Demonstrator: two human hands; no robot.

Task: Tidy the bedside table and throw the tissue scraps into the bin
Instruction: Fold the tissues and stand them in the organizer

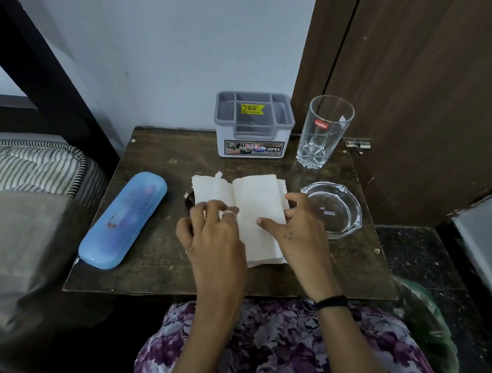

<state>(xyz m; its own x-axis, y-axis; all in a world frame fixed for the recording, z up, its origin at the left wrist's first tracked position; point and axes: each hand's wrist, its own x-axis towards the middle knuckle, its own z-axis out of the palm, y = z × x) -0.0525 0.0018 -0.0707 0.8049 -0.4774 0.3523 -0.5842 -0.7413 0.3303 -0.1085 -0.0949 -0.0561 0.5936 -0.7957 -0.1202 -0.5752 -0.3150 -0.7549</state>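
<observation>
A white tissue (252, 198), partly folded, lies flat in the middle of the dark wooden bedside table (153, 270). My left hand (213, 230) rests on the tissue's left half, its fingers pinching the near left edge. My right hand (294, 221) presses on the tissue's right edge with spread fingers and the thumb on top. A small dark object (188, 200) peeks out from under the tissue's left side. A green bag (429, 321) shows on the floor at the lower right; whether it lines a bin cannot be told.
A blue plastic case (123, 219) lies slanted at the table's left. A grey-and-white compartment holder (252, 126) stands at the back, a tall empty glass (323, 130) to its right. A clear glass ashtray (334, 209) sits near my right hand. A striped mattress (36, 164) lies left, a brown door (417, 96) right.
</observation>
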